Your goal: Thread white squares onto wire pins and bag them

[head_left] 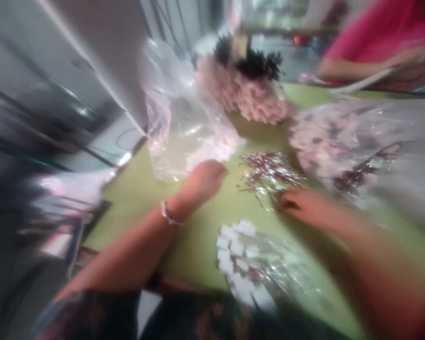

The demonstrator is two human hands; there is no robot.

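My left hand (pixel 207 179), with a bracelet at its wrist, is closed at the edge of a clear plastic bag (pixel 177 113) holding pale pink pieces; what its fingers hold, if anything, is hidden. My right hand (pixel 297 203) has its fingers curled beside a loose pile of dark red, shiny thin stems (pixel 269 172); blur hides whether it grips one. Nearer to me, clear-wrapped items with white tags (pixel 237 250) lie fanned out on the green table (pixel 198 241).
Pink bunches (pixel 258 101) with dark green ones (pixel 262 63) stand at the back. Another plastic bag of pink pieces (pixel 326 137) lies at the right. Across the table is a person in a pink top (pixel 375 35). A grey panel (pixel 109 47) rises at the left.
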